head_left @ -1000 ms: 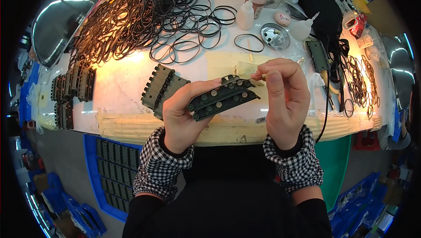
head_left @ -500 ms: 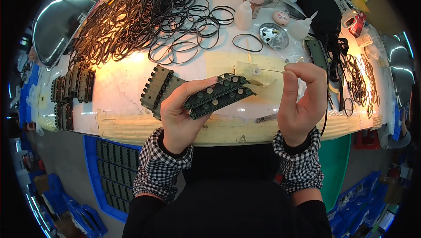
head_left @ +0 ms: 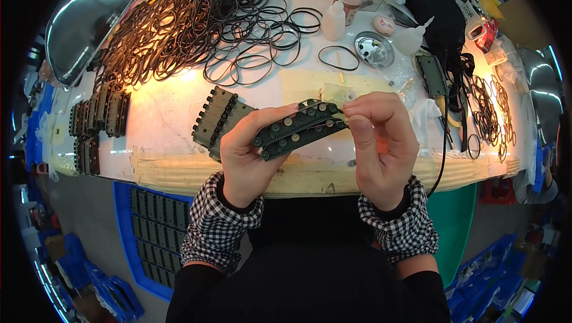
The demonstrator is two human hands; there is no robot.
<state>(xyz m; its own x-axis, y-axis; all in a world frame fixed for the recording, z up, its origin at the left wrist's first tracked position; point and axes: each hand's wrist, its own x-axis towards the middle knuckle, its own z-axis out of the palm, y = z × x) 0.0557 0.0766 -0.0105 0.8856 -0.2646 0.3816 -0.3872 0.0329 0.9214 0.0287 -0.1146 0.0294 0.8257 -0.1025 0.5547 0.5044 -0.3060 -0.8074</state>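
My left hand (head_left: 245, 149) is closed around a dark green toy-tank running-gear part (head_left: 293, 131), with rows of round wheels and black toothed tracks along its length. It is held tilted, right end higher, above the table's front edge. The thumb and forefinger of my right hand (head_left: 384, 147) are pinched together at that part's right end. Between them sits a thin needle-like rod, mostly hidden by the fingers and the part now. Just left of my left hand, a row of similar green parts (head_left: 215, 117) lies on the table.
A large heap of black rubber loops (head_left: 196, 31) covers the back left. More green parts (head_left: 110, 111) are stacked at the left. White squeeze bottles (head_left: 333, 21), a round metal dish (head_left: 374, 49) and a black cable (head_left: 444, 144) are at the right. A blue crate (head_left: 122, 228) stands below.
My right hand has moved left with the thin rod, from apart on the right up to the right end of the held part. My left hand has barely moved.
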